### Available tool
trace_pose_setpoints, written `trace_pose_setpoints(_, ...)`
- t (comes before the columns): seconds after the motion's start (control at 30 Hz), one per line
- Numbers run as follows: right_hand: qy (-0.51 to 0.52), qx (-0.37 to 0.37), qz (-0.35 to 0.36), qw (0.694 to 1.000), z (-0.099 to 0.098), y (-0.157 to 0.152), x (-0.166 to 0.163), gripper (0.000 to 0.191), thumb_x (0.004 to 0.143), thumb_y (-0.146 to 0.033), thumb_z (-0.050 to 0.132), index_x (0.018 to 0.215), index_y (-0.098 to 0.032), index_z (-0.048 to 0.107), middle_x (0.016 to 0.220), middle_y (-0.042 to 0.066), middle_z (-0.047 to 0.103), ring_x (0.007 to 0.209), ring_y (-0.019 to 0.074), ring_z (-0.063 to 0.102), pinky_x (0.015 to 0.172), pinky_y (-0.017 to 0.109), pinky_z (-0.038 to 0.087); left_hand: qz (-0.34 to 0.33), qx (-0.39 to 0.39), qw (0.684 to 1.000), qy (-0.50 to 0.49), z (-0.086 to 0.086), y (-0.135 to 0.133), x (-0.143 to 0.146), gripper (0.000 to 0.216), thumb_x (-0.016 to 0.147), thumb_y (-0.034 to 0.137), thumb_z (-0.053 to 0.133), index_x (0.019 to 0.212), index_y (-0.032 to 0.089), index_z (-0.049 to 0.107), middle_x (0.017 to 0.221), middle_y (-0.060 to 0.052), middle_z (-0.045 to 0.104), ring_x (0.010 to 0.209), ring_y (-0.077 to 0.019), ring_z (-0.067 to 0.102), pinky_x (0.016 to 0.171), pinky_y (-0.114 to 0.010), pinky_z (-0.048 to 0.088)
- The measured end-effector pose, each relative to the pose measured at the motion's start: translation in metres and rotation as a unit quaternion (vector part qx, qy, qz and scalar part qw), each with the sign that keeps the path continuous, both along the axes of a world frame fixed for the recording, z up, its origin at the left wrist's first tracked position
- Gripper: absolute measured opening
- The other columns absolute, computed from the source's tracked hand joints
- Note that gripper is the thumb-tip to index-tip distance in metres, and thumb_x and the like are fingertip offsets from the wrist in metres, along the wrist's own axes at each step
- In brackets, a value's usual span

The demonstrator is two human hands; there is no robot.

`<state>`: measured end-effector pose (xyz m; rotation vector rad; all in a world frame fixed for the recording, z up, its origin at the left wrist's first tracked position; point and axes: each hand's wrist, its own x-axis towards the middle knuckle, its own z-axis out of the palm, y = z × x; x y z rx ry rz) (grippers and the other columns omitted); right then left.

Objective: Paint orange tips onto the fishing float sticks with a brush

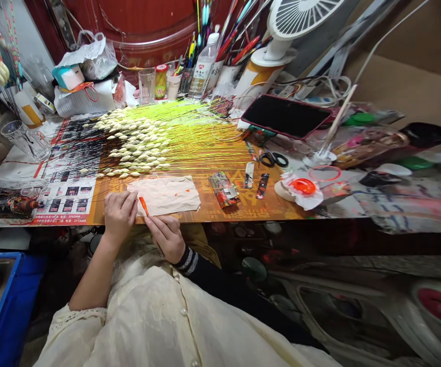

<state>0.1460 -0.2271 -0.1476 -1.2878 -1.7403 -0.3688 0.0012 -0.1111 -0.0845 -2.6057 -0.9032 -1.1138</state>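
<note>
Head view: right hand [165,237] pinching a little orange stick [143,206], left hand [120,216] curled just beside it. Big batch of neon-stemmed floats [136,142] already laid out on the surface [269,209].

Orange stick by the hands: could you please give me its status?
Right hand pinching slim orange stick; left hand curled beside it; pale creased sheet just beyond.
</note>
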Motion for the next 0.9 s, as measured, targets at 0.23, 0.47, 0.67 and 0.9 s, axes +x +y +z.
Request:
trace_pose_setpoints(0.23, 0.003, 0.009, 0.004, 1.000, -0.001, 0.000, 0.001, 0.062, 0.093, -0.009, 0.049, 0.153, -0.020, 0.033, 0.122, 0.010, 0.069, 0.109, 0.0223, 0.060, 0.096, 0.039, 0.047, 0.003, -0.008, 1.000, 0.003, 0.001, 0.000, 0.000, 0.030, 0.093, 0.022, 0.057, 0.123, 0.022, 0.063, 0.107, -0.008, 0.071, 0.097, -0.0213, 0.060, 0.094, -0.039, 0.040)
trace_pose_setpoints(0.47, 0.020, 0.022, 0.029, 0.999, -0.005, -0.002, 0.005, 0.059, 0.094, -0.013, 0.049, 0.151, -0.018, 0.035, 0.120, 0.011, 0.069, 0.108, 0.0213, 0.060, 0.096, 0.039, 0.050, 0.005, -0.012, 1.000, 0.003, 0.002, -0.001, -0.001, 0.031, 0.094, 0.024, 0.056, 0.124, 0.022, 0.062, 0.107, -0.008, 0.071, 0.099, -0.0215, 0.060, 0.096, -0.039, 0.040)
trace_pose_setpoints(0.67, 0.030, 0.044, 0.056, 0.997, -0.004, -0.005, 0.010, 0.060, 0.093, -0.012, 0.050, 0.151, -0.017, 0.037, 0.118, 0.011, 0.070, 0.107, 0.0219, 0.059, 0.094, 0.040, 0.053, -0.006, -0.020, 1.000, -0.008, 0.002, 0.001, -0.003, 0.028, 0.096, 0.025, 0.054, 0.122, 0.021, 0.063, 0.104, -0.009, 0.072, 0.098, -0.0217, 0.061, 0.096, -0.040, 0.040)
trace_pose_setpoints(0.9, 0.018, 0.071, 0.067, 0.995, -0.010, -0.005, 0.015, 0.061, 0.089, -0.009, 0.054, 0.148, -0.015, 0.041, 0.115, 0.012, 0.071, 0.107, 0.0243, 0.060, 0.093, 0.042, 0.055, -0.021, -0.009, 1.000, -0.014, 0.021, -0.010, 0.006, 0.026, 0.098, 0.025, 0.049, 0.120, 0.020, 0.063, 0.102, -0.009, 0.073, 0.094, -0.0199, 0.062, 0.093, -0.039, 0.042)
